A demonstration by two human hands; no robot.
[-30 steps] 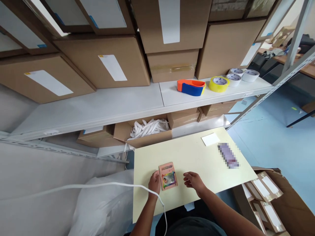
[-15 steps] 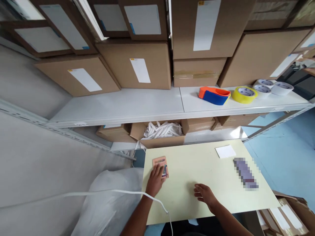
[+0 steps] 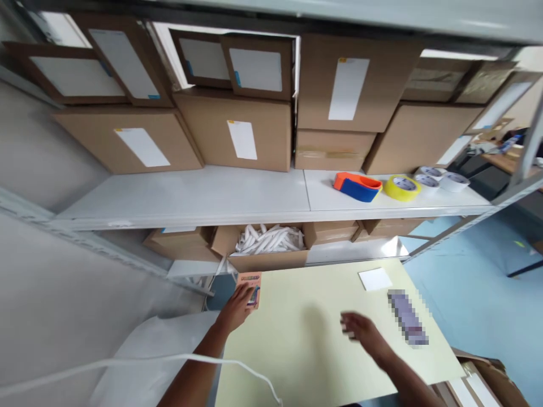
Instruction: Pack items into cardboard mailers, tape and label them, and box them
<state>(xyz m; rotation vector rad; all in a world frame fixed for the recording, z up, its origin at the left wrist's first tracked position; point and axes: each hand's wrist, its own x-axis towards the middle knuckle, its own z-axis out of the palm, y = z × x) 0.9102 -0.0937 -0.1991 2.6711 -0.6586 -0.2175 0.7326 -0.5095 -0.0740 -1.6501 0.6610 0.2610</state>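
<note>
My left hand (image 3: 236,308) lies on a small pink card package (image 3: 249,284) at the far left corner of the pale yellow table (image 3: 305,350), fingers closed over it. My right hand (image 3: 360,332) hovers above the table's right half with its fingers spread and nothing in them. It is a little blurred. A white card (image 3: 375,278) and a pixelated dark object (image 3: 408,316) lie on the table beyond the right hand.
A white shelf (image 3: 212,198) behind the table carries cardboard boxes, an orange-and-blue tape dispenser (image 3: 357,186) and tape rolls (image 3: 402,187). Below it stands an open box of white pieces (image 3: 268,240). A white bag (image 3: 156,350) sits left of the table and an open carton (image 3: 487,384) at the lower right.
My left hand has slid the pink package from the table's near middle to its far left corner. My right hand has drawn away to the right and lifted.
</note>
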